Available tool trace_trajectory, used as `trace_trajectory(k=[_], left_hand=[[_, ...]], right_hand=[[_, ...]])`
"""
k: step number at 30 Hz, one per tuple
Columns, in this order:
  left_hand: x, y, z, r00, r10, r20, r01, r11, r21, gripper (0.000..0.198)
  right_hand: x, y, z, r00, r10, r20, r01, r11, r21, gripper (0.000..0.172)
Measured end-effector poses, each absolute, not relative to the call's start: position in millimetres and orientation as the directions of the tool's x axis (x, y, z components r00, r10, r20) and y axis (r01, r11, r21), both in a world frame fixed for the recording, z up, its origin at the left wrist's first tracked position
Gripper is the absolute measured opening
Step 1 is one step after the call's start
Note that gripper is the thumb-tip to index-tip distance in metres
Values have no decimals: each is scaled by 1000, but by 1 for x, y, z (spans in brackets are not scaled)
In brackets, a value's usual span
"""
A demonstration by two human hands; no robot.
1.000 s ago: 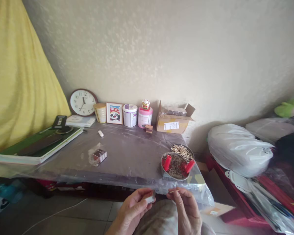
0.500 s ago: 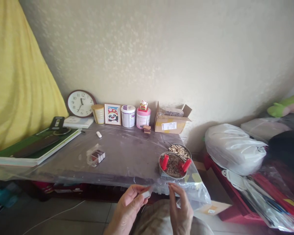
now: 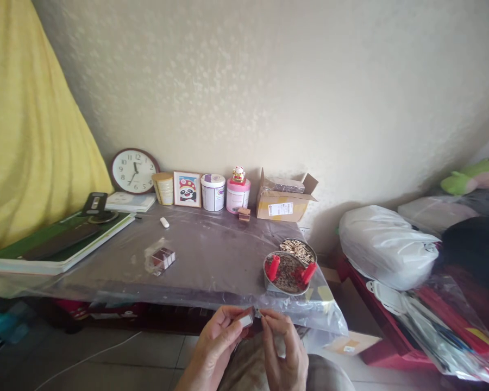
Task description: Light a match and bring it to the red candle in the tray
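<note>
My left hand (image 3: 217, 339) is closed around a small matchbox (image 3: 246, 320), brown on its side with a pale end, held just beyond the table's front edge. Close by on the right, my right hand (image 3: 286, 345) pinches a match (image 3: 258, 313) between thumb and fingertips. Its tip is at the matchbox's side, blurred and greyish; whether it burns I cannot tell. Beyond my hands, a round tin (image 3: 286, 274) of dark grit holds two red candles, one upright (image 3: 273, 268) and one leaning (image 3: 308, 272). Behind it a second tin (image 3: 297, 250) is full of matchsticks.
A plastic-wrapped pack of matchboxes (image 3: 163, 258) lies on the covered table (image 3: 215, 260). Along the wall stand a clock (image 3: 134, 171), a panda picture (image 3: 188, 189), tubs and an open carton (image 3: 283, 209). A large green book (image 3: 61, 241) lies left; white bags (image 3: 387, 247) sit right.
My right hand has moved left with the match, bringing its tip to the matchbox. My left hand has stayed nearly in place, still holding the matchbox.
</note>
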State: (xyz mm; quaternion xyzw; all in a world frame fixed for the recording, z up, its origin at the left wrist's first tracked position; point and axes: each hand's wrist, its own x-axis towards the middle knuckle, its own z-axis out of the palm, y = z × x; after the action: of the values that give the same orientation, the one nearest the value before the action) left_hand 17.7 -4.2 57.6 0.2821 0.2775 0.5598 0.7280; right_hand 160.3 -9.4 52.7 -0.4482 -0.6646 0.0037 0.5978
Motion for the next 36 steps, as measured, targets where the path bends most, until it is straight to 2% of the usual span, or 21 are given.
trace_trajectory(k=[4,6,8,9,11,15,18,20,24,27,33,35,36], left_hand=[[20,-2,57,125,975,-183,-649,220,728,22],[20,-1,57,108,978,-177,-641,204,740,24],[19,-2,57,116,983,-140,-630,182,755,26],[18,-2,58,116,985,-131,-621,175,764,28],[14,-4,58,103,985,-135,-599,170,782,29],[6,-7,61,77,981,-176,-596,187,781,25],[6,-7,61,85,979,-184,-609,197,768,24],[8,-6,60,106,980,-169,-621,198,758,22],[14,-4,57,154,981,-117,-641,189,744,19],[15,-4,57,176,980,-91,-643,184,743,19],[15,-1,55,85,980,-181,-639,193,744,13],[15,-2,57,88,983,-162,-628,181,757,17],[14,-3,58,90,985,-145,-617,169,768,19]], right_hand=[[164,-17,70,145,503,852,562,666,-489,29],[165,-16,68,61,467,882,578,704,-413,32],[168,-8,55,-68,552,831,649,657,-383,23],[171,-3,46,-50,620,783,684,592,-425,16],[179,8,31,119,680,724,686,470,-555,9],[194,17,24,362,722,589,502,382,-776,11],[190,9,37,438,735,517,360,384,-850,13],[179,1,47,437,738,514,321,406,-856,12],[155,-9,54,282,702,654,418,524,-742,5],[151,-10,58,121,631,767,509,623,-593,12],[157,-15,72,101,455,885,595,685,-421,23],[160,-10,65,-31,479,877,629,692,-356,23],[163,-5,59,-99,550,829,659,661,-360,20]])
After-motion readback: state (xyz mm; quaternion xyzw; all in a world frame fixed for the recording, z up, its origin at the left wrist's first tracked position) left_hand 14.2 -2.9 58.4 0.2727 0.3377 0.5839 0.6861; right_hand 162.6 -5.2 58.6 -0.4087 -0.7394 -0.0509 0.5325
